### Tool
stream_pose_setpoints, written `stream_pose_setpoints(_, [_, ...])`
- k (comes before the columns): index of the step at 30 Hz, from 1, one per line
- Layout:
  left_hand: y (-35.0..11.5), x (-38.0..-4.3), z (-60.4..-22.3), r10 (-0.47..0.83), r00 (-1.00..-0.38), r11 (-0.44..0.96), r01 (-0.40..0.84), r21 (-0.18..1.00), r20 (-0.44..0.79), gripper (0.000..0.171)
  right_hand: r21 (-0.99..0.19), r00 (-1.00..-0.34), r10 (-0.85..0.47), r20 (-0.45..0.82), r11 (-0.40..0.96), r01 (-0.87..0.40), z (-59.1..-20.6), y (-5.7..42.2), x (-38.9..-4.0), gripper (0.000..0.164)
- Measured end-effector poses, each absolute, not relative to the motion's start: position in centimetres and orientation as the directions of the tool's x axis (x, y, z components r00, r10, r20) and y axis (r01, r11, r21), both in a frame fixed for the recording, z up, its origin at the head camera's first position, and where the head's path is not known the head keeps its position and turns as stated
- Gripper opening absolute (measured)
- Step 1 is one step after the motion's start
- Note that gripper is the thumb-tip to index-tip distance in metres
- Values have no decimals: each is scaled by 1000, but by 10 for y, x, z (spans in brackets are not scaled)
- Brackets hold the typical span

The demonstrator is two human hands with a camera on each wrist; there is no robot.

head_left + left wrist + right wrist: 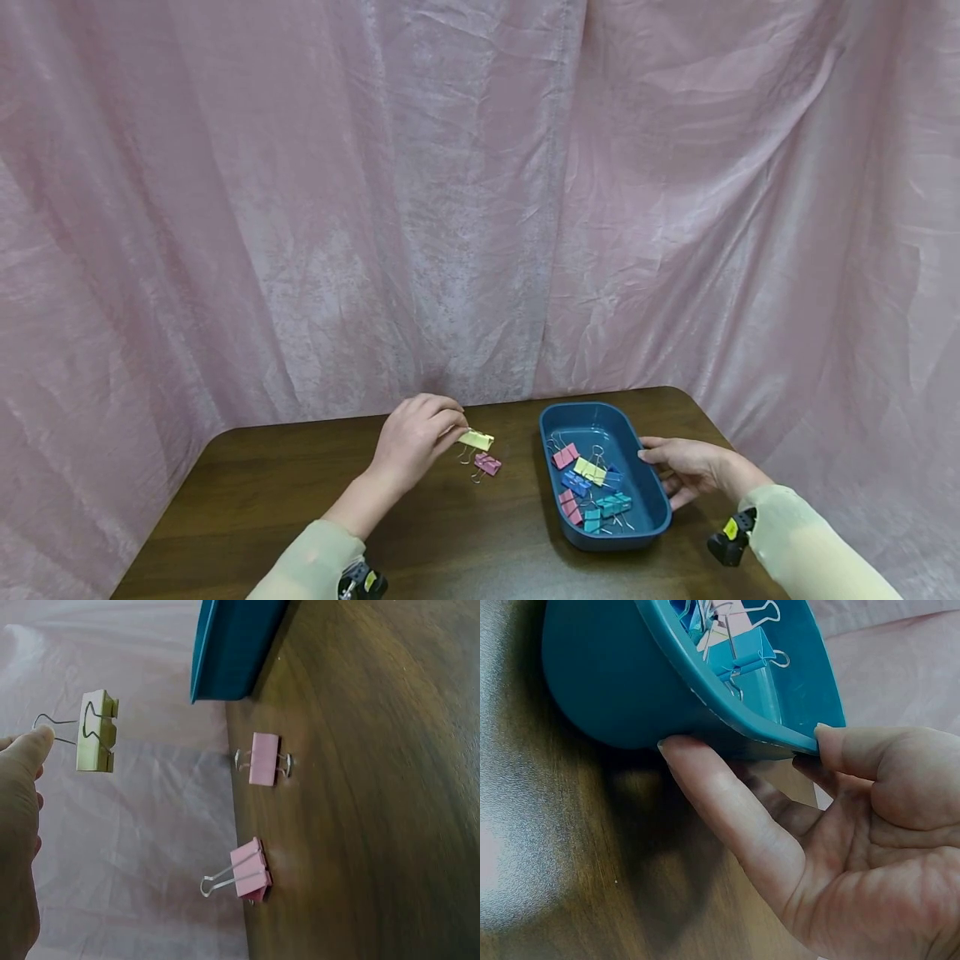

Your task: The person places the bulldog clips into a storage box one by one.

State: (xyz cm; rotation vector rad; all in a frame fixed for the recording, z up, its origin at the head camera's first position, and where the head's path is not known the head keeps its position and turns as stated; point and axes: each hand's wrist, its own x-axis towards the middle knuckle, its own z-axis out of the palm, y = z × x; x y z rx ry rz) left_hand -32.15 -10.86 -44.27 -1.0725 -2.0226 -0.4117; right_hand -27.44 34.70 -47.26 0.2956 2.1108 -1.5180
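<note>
My left hand (420, 437) pinches a yellow binder clip (96, 735) by its wire handle, above the table. Two pink binder clips lie on the wood in the left wrist view: one with its handles spread (263, 759), the other (249, 871) with a handle pointing out to the side. Only one pink clip (488, 464) shows in the head view, just below the held clip. On the right, my right hand (690, 468) grips the side of a blue plastic tray (652, 521), thumb at the rim and fingers against the outer wall.
Inside the tray lie several binder clips: pink (566, 455), yellow (590, 472), blue (576, 483) and teal (613, 505). A dark brown wooden table (300, 483) bears everything. Behind its far edge hangs a pink curtain (420, 250).
</note>
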Motion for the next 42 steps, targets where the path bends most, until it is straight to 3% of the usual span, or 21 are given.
stream_pose_setpoints(18, [-79,-318,-440,585,-261,524,845,-112,768,8,-813,-836,-123,-534,345,469,-473,346,-273,57])
stream_pose_setpoints(42, [-41,-321,-437,608,-228,491,860,-135,760,9,-812,-840,-115,-530,353,465,-471,347,-274,58])
